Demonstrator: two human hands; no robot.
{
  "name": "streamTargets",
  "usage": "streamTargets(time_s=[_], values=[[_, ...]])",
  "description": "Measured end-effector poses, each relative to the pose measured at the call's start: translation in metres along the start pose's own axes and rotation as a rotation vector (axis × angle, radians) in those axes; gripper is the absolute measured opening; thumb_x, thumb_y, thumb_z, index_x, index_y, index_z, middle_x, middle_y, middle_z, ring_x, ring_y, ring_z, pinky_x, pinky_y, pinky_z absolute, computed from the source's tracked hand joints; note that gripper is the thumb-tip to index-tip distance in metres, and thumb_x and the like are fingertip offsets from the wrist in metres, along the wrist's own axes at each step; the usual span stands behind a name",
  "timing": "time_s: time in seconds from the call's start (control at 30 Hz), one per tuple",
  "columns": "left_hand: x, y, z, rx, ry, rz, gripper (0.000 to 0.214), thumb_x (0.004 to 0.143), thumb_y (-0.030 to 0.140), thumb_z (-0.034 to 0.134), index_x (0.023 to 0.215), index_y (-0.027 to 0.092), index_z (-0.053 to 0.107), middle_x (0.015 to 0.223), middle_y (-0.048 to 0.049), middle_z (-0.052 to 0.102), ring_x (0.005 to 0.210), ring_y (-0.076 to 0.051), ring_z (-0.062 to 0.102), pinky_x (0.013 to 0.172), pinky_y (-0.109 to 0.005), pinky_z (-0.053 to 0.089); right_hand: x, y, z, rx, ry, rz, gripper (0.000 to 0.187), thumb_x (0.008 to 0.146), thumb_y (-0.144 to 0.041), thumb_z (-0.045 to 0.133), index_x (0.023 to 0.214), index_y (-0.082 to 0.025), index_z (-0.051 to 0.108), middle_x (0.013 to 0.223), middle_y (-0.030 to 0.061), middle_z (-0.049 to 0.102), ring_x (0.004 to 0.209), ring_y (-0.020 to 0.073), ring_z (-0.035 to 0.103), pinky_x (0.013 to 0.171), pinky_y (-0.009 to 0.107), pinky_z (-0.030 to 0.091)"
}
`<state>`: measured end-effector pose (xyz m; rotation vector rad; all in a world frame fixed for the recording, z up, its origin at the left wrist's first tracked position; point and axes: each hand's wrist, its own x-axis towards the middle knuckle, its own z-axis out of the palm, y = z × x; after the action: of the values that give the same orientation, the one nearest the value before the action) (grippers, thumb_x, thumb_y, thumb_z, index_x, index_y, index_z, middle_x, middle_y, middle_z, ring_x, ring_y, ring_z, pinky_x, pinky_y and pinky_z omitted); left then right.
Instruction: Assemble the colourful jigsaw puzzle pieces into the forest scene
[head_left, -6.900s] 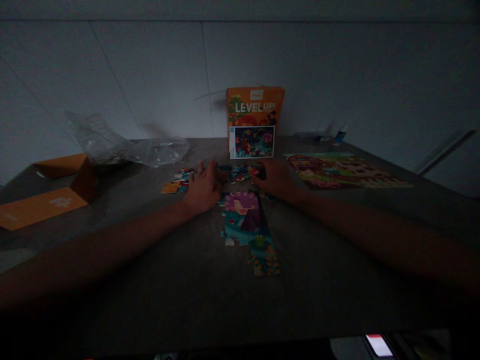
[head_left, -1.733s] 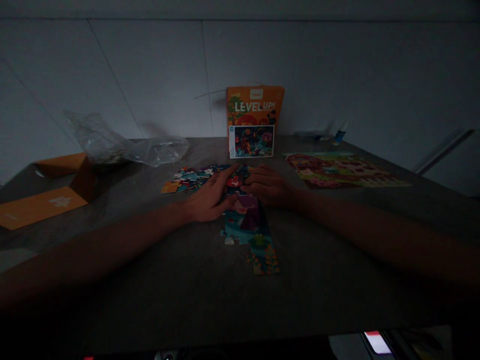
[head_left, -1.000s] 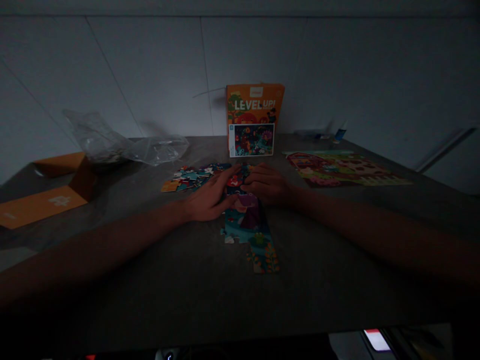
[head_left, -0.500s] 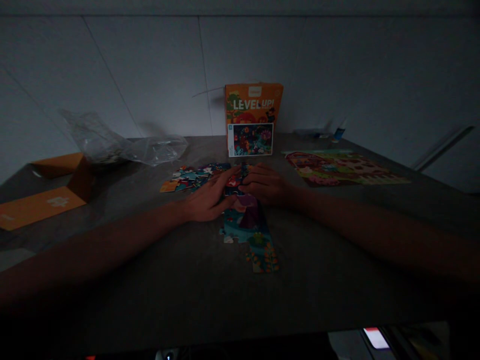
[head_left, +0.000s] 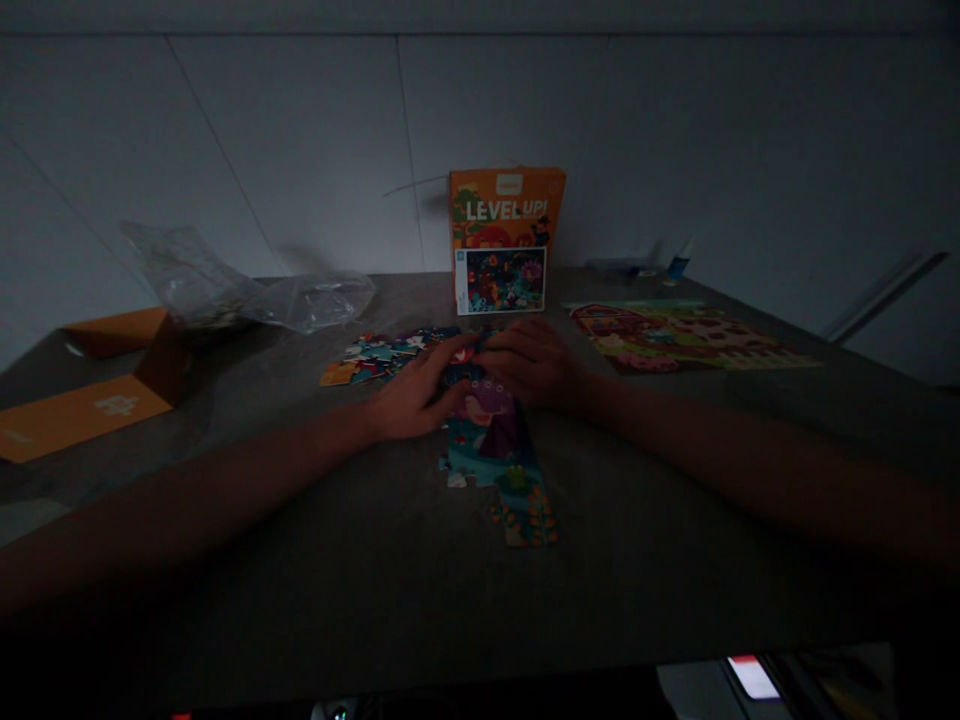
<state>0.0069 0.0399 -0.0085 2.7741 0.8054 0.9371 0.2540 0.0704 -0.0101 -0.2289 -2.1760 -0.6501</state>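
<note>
A partly joined jigsaw puzzle point(head_left: 487, 440) lies on the dark table, with a purple shape, teal ground and orange leaves on it. My left hand point(head_left: 416, 395) rests along its left edge, fingers stretched forward and thumb spread to the side. From the right, my right hand point(head_left: 529, 362) bends over the upper part, fingers curled and close together; whatever is under its fingertips is hidden. The two hands almost meet over the puzzle. Loose puzzle pieces point(head_left: 382, 350) are heaped just beyond my left hand. The light is dim.
Behind the hands stands an orange puzzle box point(head_left: 510, 205) with a picture card point(head_left: 501, 280) leaning on it. An orange box part point(head_left: 124, 400) and a clear plastic bag point(head_left: 307, 300) lie left. A farm-picture puzzle point(head_left: 690, 335) and a small bottle point(head_left: 679, 265) are right.
My right hand has shifted slightly up and its fingers have moved a little over the puzzle's upper part. My left thumb has drawn back, showing more of the purple shape.
</note>
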Motion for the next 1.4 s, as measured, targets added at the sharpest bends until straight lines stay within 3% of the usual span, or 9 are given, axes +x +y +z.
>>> streamTargets(time_s=[0.13, 0.23, 0.37, 0.5, 0.67, 0.8, 1.1, 1.27, 1.4], values=[[0.005, -0.005, -0.002, 0.025, 0.207, -0.255, 0.052, 0.099, 0.035, 0.048, 0.145, 0.011, 0.045, 0.133, -0.0176, 0.065, 0.120, -0.031, 0.066, 0.107, -0.048, 0.053, -0.004, 0.007, 0.005, -0.118, 0.023, 0.391, 0.026, 0.097, -0.017, 0.050, 0.117, -0.016, 0.066, 0.107, 0.0115, 0.069, 0.103, 0.0262, 0.062, 0.092, 0.043, 0.050], [0.008, -0.015, -0.002, 0.024, 0.311, -0.449, 0.050, 0.097, 0.033, 0.046, 0.142, 0.011, 0.050, 0.128, -0.0164, 0.068, 0.115, -0.031, 0.068, 0.102, -0.048, 0.055, -0.010, 0.015, 0.009, -0.148, -0.127, 0.688, 0.031, 0.091, -0.018, 0.052, 0.118, -0.013, 0.067, 0.112, 0.0156, 0.068, 0.110, 0.0304, 0.061, 0.099, 0.046, 0.048], [0.012, -0.024, -0.004, 0.090, 0.262, -0.586, 0.047, 0.095, 0.024, 0.043, 0.138, 0.011, 0.058, 0.130, -0.0166, 0.068, 0.119, -0.031, 0.066, 0.106, -0.048, 0.052, -0.014, 0.019, 0.012, -0.191, -0.373, 0.944, 0.039, 0.089, -0.035, 0.059, 0.121, -0.014, 0.067, 0.122, 0.0192, 0.066, 0.118, 0.0361, 0.059, 0.102, 0.052, 0.046], [0.012, -0.022, -0.003, 0.218, 0.209, -0.631, 0.045, 0.094, 0.024, 0.045, 0.132, 0.014, 0.065, 0.119, -0.0135, 0.074, 0.117, -0.032, 0.065, 0.108, -0.049, 0.049, -0.013, 0.015, 0.013, -0.205, -0.512, 1.024, 0.054, 0.087, -0.044, 0.065, 0.131, -0.014, 0.062, 0.132, 0.0201, 0.064, 0.124, 0.0368, 0.058, 0.103, 0.052, 0.046], [0.009, -0.025, 0.002, 0.285, 0.290, -0.586, 0.042, 0.094, 0.032, 0.051, 0.132, 0.020, 0.064, 0.108, -0.0093, 0.077, 0.108, -0.032, 0.065, 0.105, -0.054, 0.047, -0.019, 0.019, 0.016, -0.147, -0.452, 0.952, 0.042, 0.082, -0.036, 0.071, 0.119, -0.016, 0.067, 0.114, 0.0155, 0.074, 0.105, 0.0308, 0.068, 0.093, 0.046, 0.052], [0.008, -0.025, 0.002, 0.285, 0.301, -0.369, 0.037, 0.095, 0.032, 0.053, 0.127, 0.019, 0.066, 0.102, -0.0095, 0.075, 0.101, -0.030, 0.065, 0.103, -0.058, 0.045, -0.026, 0.025, 0.020, -0.083, -0.298, 0.836, 0.031, 0.077, -0.026, 0.074, 0.106, -0.015, 0.070, 0.104, 0.0147, 0.075, 0.093, 0.0282, 0.069, 0.084, 0.042, 0.054], [0.006, 0.004, 0.000, 0.333, 0.093, 0.200, 0.053, 0.092, 0.021, 0.058, 0.144, 0.022, 0.056, 0.159, -0.0136, 0.042, 0.147, -0.041, 0.033, 0.117, -0.066, 0.035, -0.017, 0.021, 0.016, 0.119, -0.094, 0.518, 0.021, 0.093, -0.011, 0.050, 0.106, -0.016, 0.066, 0.101, 0.0105, 0.069, 0.092, 0.0232, 0.064, 0.082, 0.038, 0.054], [0.006, 0.004, 0.001, 0.336, 0.078, 0.238, 0.055, 0.091, 0.018, 0.058, 0.146, 0.021, 0.053, 0.163, -0.0149, 0.037, 0.151, -0.043, 0.027, 0.119, -0.068, 0.033, -0.010, 0.014, 0.011, 0.095, 0.062, 0.340, 0.016, 0.100, -0.016, 0.051, 0.109, -0.019, 0.064, 0.097, 0.0078, 0.063, 0.090, 0.0217, 0.061, 0.078, 0.036, 0.053], [0.005, 0.002, 0.002, 0.293, 0.079, 0.186, 0.064, 0.094, 0.023, 0.057, 0.155, 0.016, 0.040, 0.154, -0.0196, 0.047, 0.148, -0.041, 0.035, 0.116, -0.065, 0.039, -0.004, 0.005, 0.006, 0.145, 0.154, 0.219, 0.011, 0.102, -0.019, 0.053, 0.108, -0.023, 0.061, 0.092, 0.0031, 0.062, 0.085, 0.0200, 0.059, 0.074, 0.035, 0.053]])
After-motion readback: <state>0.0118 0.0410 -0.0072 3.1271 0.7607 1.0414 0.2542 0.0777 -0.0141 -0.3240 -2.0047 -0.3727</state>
